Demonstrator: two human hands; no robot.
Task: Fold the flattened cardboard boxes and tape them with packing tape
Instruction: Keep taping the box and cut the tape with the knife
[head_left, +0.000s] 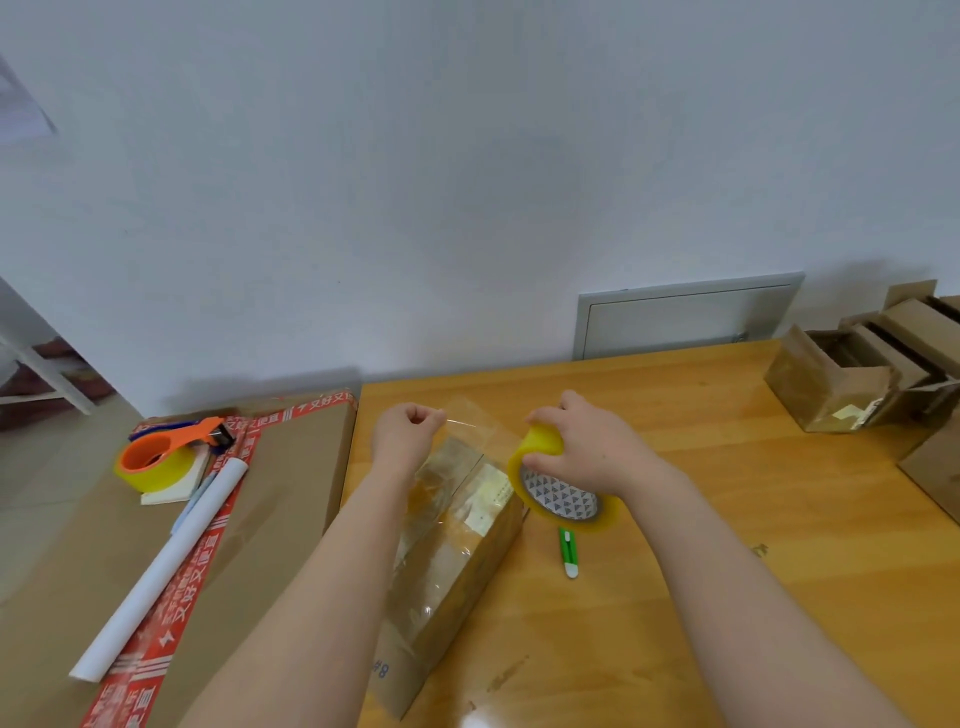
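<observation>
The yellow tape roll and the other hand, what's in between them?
A clear strip of tape stretches from the yellow tape roll to the left hand, in the head view.

A green-and-white utility knife (568, 553) lay on the wooden table (727, 519). A white rolled tube (161, 569) rested diagonally at left. A grey wall panel (685, 314) stood behind

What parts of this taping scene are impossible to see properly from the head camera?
- Tape roll: its top is covered by the right hand.
- Cardboard box: its left side is behind the left forearm, and glare blurs the labels.
- Left hand: its fingertips curl away, hiding the grip on the clear strip.
- Stacked boxes: cut by the right edge.
</observation>
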